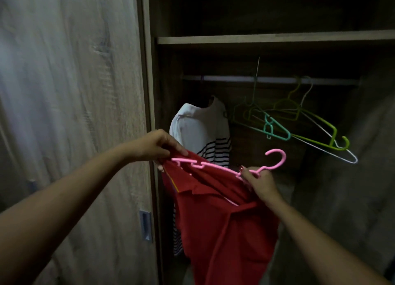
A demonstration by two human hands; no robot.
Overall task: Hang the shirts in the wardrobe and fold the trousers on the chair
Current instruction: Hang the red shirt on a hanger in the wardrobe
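A red shirt (220, 216) hangs from my two hands in front of the open wardrobe. My left hand (158, 146) pinches its shoulder fabric together with the left end of a pink hanger (215, 165). My right hand (258, 180) grips the pink hanger just below its hook, with red cloth bunched under it. Behind them a white shirt with black stripes (201, 129) hangs at the left end of the wardrobe rail (235, 78).
Several bare hangers, green, teal and white (303, 124), hang tilted on the rail's right part. A shelf (273, 38) runs above the rail. The wooden sliding door (70, 114) with its recessed handle (145, 225) stands at my left.
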